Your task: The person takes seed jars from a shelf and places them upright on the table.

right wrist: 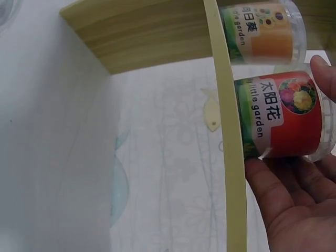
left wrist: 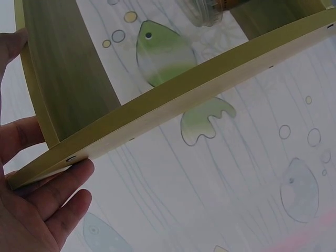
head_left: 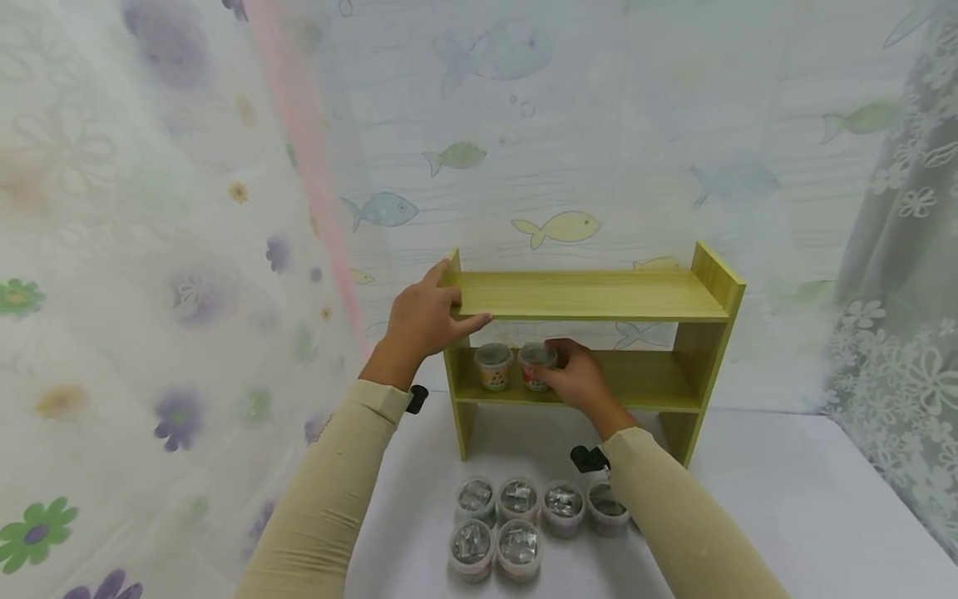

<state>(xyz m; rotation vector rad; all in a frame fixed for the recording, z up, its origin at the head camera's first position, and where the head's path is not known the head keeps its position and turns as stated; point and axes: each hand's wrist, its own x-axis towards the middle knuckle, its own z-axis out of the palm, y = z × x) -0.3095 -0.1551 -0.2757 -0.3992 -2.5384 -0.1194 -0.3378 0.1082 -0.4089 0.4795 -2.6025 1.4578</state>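
A small yellow-green wooden shelf unit (head_left: 576,295) stands on the white table. My left hand (head_left: 428,312) grips its upper left corner, with fingers on both sides of the side panel (left wrist: 63,68) in the left wrist view. On the middle board sits a clear-lidded plastic tub with a red flower label (right wrist: 294,115). My right hand (head_left: 580,376) holds this tub from its right side, thumb near the lid and fingers along the wall. Just left of it stands a matching tub with an orange label (head_left: 494,368), upright and untouched.
In front of the shelf, several more lidded tubs (head_left: 518,497) stand in two rows on the white tabletop (head_left: 778,491). My right forearm (head_left: 684,516) overlaps the right end of the back row. A fish-print curtain (head_left: 599,133) hangs close behind the shelf.
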